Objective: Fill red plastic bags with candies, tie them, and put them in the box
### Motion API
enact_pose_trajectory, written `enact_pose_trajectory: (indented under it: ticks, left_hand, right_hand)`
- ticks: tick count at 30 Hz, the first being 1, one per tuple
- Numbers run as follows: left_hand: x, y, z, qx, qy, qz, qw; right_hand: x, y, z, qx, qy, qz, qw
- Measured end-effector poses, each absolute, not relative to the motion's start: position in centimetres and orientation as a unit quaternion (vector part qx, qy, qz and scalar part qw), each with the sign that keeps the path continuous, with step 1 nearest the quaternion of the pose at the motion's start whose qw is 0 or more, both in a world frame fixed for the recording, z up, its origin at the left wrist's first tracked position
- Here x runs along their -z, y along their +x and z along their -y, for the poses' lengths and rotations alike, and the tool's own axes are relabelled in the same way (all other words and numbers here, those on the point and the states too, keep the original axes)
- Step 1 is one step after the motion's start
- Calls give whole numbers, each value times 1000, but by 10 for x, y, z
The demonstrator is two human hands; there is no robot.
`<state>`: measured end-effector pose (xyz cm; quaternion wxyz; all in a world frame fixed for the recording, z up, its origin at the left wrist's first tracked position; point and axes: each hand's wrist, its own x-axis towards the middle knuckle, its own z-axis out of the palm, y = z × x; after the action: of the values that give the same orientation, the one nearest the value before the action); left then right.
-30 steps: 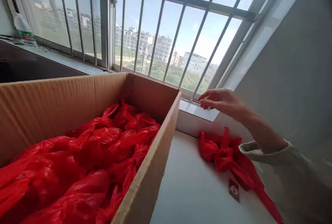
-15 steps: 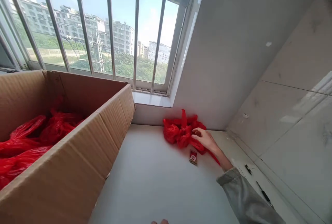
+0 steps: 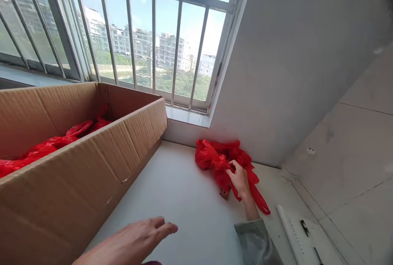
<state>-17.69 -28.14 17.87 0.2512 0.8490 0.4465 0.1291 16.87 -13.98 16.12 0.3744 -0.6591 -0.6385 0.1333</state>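
Note:
A crumpled red plastic bag (image 3: 211,156) lies at the back of the white tabletop, against the wall, with one loose strap trailing to the right. My right hand (image 3: 239,179) has its fingers closed on the bag's right part, thumb and index finger pinching the plastic. Partly under the bag's front edge is a small dark-red packet (image 3: 224,193), mostly covered. My left hand (image 3: 139,234) is over the front of the table, beside the cardboard box, fingers stretched out with nothing in them.
A big open cardboard box (image 3: 132,150) stands at left, with red plastic bags (image 3: 43,150) inside. A barred window (image 3: 153,44) is behind it. At right lie a white strip with holes (image 3: 290,230), a small black object (image 3: 305,228) and a thin dark tool (image 3: 318,255).
My right hand has moved slightly forward and closed on the red bag, which now partly covers the small packet. My left hand has come further into view from below. The view has shifted.

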Motion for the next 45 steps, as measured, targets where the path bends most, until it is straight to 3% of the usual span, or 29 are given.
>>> enact_pose_trajectory:
  ticks: [5, 12, 22, 30, 33, 41, 45]
  left_hand:
    - [-220, -150, 245, -216, 832, -469, 205]
    - [-208, -111, 215, -228, 853, -416, 217]
    - [-179, -101, 193, -174, 860, -399, 266]
    - [-182, -102, 193, -197, 864, -392, 247]
    - [-182, -103, 193, -211, 864, -393, 232]
    - [-184, -132, 180, -236, 850, -406, 238]
    - [-185, -150, 176, -234, 835, -435, 241]
  right_hand:
    - [-164, 165, 184, -257, -530, 723, 362]
    - [-156, 121, 200, -338, -422, 758, 366]
    - [-160, 109, 201, -242, -459, 773, 364]
    - [-177, 98, 219, -100, -488, 823, 272]
    - [-171, 96, 215, -82, -502, 825, 246]
    - [-181, 136, 208, -97, -542, 782, 292]
    - [-181, 155, 206, -126, -565, 778, 243]
